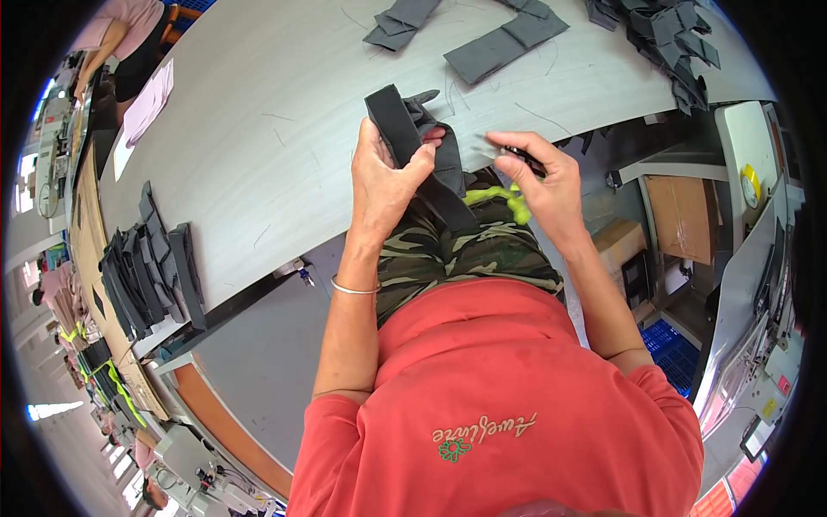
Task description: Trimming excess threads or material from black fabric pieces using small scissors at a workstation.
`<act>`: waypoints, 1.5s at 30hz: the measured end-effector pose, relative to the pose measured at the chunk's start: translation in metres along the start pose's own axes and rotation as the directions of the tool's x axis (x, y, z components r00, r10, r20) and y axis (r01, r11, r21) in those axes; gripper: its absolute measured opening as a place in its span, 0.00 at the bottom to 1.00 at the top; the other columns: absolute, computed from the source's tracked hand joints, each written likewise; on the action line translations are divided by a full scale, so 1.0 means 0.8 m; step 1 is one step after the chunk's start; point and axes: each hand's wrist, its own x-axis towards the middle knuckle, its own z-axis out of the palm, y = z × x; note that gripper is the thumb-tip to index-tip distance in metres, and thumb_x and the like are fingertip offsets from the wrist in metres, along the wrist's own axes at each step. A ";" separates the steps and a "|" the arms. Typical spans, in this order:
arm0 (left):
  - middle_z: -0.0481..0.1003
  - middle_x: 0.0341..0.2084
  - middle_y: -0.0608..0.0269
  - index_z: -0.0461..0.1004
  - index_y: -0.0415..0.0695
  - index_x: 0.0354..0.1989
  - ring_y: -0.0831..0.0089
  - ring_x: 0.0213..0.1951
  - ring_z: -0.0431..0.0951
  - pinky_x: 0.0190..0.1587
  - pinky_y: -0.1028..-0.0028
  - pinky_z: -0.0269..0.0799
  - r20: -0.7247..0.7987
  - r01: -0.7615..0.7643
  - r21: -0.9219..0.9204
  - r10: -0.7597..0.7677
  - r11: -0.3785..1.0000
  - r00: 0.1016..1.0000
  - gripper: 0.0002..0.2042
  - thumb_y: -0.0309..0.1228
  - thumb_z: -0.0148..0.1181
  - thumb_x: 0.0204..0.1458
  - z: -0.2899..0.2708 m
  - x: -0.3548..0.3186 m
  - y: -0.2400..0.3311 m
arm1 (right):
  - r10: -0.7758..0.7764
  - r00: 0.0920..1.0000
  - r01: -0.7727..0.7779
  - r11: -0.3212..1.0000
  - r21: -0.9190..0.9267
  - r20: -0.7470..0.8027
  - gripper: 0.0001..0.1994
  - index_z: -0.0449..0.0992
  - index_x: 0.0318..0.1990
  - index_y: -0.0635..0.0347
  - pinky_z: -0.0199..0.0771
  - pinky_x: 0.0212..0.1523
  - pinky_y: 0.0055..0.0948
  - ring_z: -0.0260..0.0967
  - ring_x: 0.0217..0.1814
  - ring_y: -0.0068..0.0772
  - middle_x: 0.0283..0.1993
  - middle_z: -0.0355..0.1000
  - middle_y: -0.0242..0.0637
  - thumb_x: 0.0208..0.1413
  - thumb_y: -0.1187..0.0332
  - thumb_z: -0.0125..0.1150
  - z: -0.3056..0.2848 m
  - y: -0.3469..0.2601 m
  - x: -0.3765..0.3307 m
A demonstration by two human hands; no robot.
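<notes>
Just over the table's near edge, my left hand (385, 178) grips a dark grey sewn fabric piece (398, 138). A flat folded band runs along it, and its lower end hangs toward my lap. Its looser folds lie behind my fingers, partly hidden. To the right, my right hand (550, 185) is closed around a pair of thread snips (522, 161) with dark handles. Their pale metal tips point left toward the fabric and stay apart from it. A bright yellow-green cord (515, 205) hangs by the snips, below my right hand.
More grey fabric pieces (508, 43) lie across the far table (258, 112), with a tangled heap (672, 47) at far right. A stack of grey strips (146, 267) sits at the left edge near pink cloth (148, 103). Cardboard boxes (680, 215) stand right. Another person (129, 39) is at upper left.
</notes>
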 end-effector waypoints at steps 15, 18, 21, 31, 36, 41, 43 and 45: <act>0.76 0.36 0.56 0.62 0.34 0.44 0.75 0.40 0.77 0.43 0.76 0.72 -0.010 0.010 0.117 -0.009 0.993 1.000 0.17 0.20 0.60 0.46 -0.002 0.002 -0.006 | -0.371 0.852 0.523 0.630 -0.575 0.369 0.07 0.80 0.34 0.48 0.59 0.31 0.30 0.63 0.28 0.30 0.25 0.68 0.26 0.45 0.69 0.64 -0.011 0.001 0.017; 0.75 0.36 0.56 0.62 0.33 0.44 0.74 0.40 0.77 0.44 0.75 0.73 -0.002 0.026 0.100 -0.025 0.995 1.000 0.18 0.21 0.60 0.46 0.000 0.001 -0.003 | -0.412 0.789 0.614 0.565 -0.552 0.456 0.06 0.80 0.33 0.46 0.56 0.32 0.29 0.62 0.28 0.29 0.25 0.67 0.25 0.45 0.68 0.63 -0.014 0.001 0.029; 0.75 0.38 0.55 0.62 0.33 0.45 0.73 0.40 0.77 0.46 0.74 0.73 0.011 0.050 0.050 -0.051 0.997 0.999 0.18 0.20 0.59 0.46 0.001 0.002 0.002 | -0.419 0.751 0.659 0.539 -0.525 0.511 0.06 0.80 0.32 0.45 0.54 0.32 0.29 0.61 0.28 0.28 0.24 0.66 0.23 0.45 0.68 0.62 -0.017 0.002 0.036; 0.73 0.41 0.54 0.61 0.34 0.46 0.70 0.43 0.77 0.48 0.72 0.72 0.088 0.088 -0.027 -0.085 0.996 0.992 0.18 0.17 0.57 0.46 -0.006 0.004 0.005 | -0.340 0.795 0.589 0.632 -0.504 0.502 0.04 0.79 0.31 0.47 0.57 0.32 0.30 0.62 0.28 0.30 0.24 0.66 0.25 0.47 0.68 0.62 -0.031 -0.001 0.041; 0.73 0.42 0.54 0.62 0.34 0.47 0.70 0.44 0.76 0.50 0.73 0.71 0.126 0.125 -0.012 -0.122 0.992 0.984 0.18 0.17 0.56 0.47 -0.013 0.003 0.008 | -0.393 0.796 0.595 0.646 -0.478 0.460 0.07 0.79 0.35 0.48 0.57 0.31 0.30 0.62 0.28 0.31 0.26 0.67 0.26 0.46 0.68 0.63 -0.019 0.001 0.039; 0.73 0.42 0.55 0.61 0.35 0.49 0.71 0.45 0.75 0.51 0.73 0.70 0.152 0.141 -0.036 -0.134 0.989 0.979 0.20 0.17 0.56 0.46 -0.014 0.003 0.009 | -0.439 0.748 0.659 0.575 -0.485 0.498 0.08 0.79 0.35 0.48 0.56 0.30 0.29 0.61 0.27 0.30 0.25 0.65 0.26 0.45 0.68 0.63 -0.003 -0.004 0.041; 0.72 0.43 0.56 0.61 0.35 0.50 0.72 0.45 0.75 0.51 0.73 0.69 0.150 0.129 -0.039 -0.122 0.991 0.981 0.21 0.17 0.56 0.46 -0.016 0.002 0.007 | -0.465 0.721 0.691 0.540 -0.481 0.514 0.05 0.78 0.32 0.48 0.56 0.30 0.29 0.61 0.27 0.29 0.24 0.64 0.26 0.45 0.67 0.63 0.003 -0.002 0.041; 0.72 0.43 0.56 0.61 0.35 0.50 0.72 0.45 0.75 0.50 0.74 0.69 0.148 0.129 -0.021 -0.125 0.991 0.981 0.21 0.17 0.56 0.46 -0.019 0.003 0.006 | -0.452 0.725 0.687 0.532 -0.496 0.520 0.04 0.77 0.31 0.47 0.57 0.31 0.29 0.63 0.28 0.28 0.25 0.65 0.25 0.45 0.68 0.62 0.008 0.000 0.041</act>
